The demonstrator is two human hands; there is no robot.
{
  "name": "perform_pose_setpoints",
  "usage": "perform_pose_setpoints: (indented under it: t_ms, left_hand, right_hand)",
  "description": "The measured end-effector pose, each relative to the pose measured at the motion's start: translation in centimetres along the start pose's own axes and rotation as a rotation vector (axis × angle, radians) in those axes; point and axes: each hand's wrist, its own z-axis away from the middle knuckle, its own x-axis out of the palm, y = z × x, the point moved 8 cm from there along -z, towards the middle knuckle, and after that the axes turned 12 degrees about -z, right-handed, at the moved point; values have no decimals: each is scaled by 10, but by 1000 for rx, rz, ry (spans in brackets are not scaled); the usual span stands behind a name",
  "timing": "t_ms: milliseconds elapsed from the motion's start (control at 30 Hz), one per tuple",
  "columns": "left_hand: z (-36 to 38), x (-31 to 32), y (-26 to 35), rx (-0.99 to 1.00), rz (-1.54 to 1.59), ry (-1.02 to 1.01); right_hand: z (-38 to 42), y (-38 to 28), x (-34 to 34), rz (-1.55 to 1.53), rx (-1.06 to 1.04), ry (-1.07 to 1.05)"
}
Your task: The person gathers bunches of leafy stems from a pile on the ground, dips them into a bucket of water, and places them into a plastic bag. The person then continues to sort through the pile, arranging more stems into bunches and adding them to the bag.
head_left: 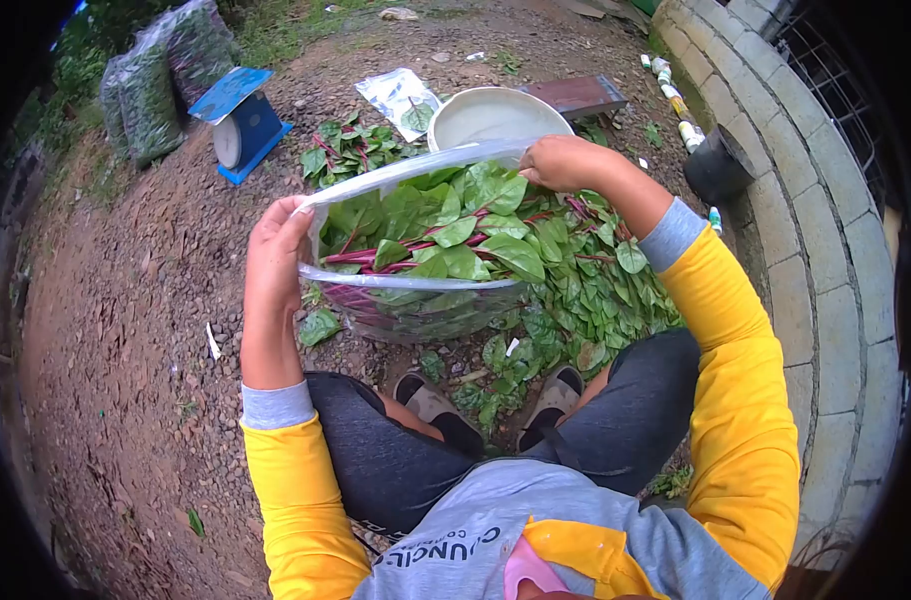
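Observation:
A clear plastic bag [405, 285] stands between my knees with its mouth stretched wide. Inside it lie leafy greens [455, 235] with broad green leaves and purple-red stems. My left hand [278, 240] pinches the bag's rim at the left side. At the far right of the opening, my right hand [567, 163] has its fingers closed on the rim. A heap of loose greens [605, 300] spreads over the ground to the right of the bag, below my right forearm.
A white basin [495, 118] sits beyond the bag, beside a flat plastic packet [395, 100] and a small leaf pile [350, 150]. A blue scale [240, 125] and filled bags [160, 80] stand at left. Right are a black pot [718, 167] and a block wall [815, 230].

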Motion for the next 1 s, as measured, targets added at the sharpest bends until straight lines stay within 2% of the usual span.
perform_pose_setpoints:
  t_ms: [100, 133, 233, 333, 433, 467, 567, 633, 700, 733, 833, 900, 1000]
  left_hand:
    - [0, 0, 2, 1, -14, 15]
    - [-5, -4, 0, 13, -24, 15]
    - [-11, -17, -10, 7, -5, 48]
    - [-13, -20, -10, 20, -55, 71]
    - [-7, -9, -9, -8, -59, 132]
    - [-11, -18, -15, -21, -114, 60]
    - [7, -10, 17, 106, -427, 286]
    - [27, -2, 45, 229, -757, 437]
    - [66, 51, 88, 664, -1200, 595]
    - [76, 87, 95, 744, -1205, 453]
    - [103, 198, 82, 919, -1343, -34]
    - [109, 254, 53, 898, -1430, -314]
    - [100, 297, 4, 873, -1502, -524]
  right_hand:
    - [61, -27, -25, 229, 6, -11]
    - [72, -30, -23, 250, -138, 103]
    - [105, -34, -8, 359, -307, -22]
    - [131, -21, -18, 386, -330, -21]
    - [138, 4, -10, 348, -430, 126]
    - [135, 9, -3, 350, -391, 79]
    - [139, 21, -2, 256, -632, 438]
    - [147, 37, -9, 72, -579, 662]
    - [152, 56, -13, -136, -455, 855]
    - [149, 71, -8, -266, -393, 914]
    - [98, 123, 66, -912, 24, 523]
    - [89, 113, 101, -1412, -4, 188]
    - [77, 95, 119, -1526, -122, 101]
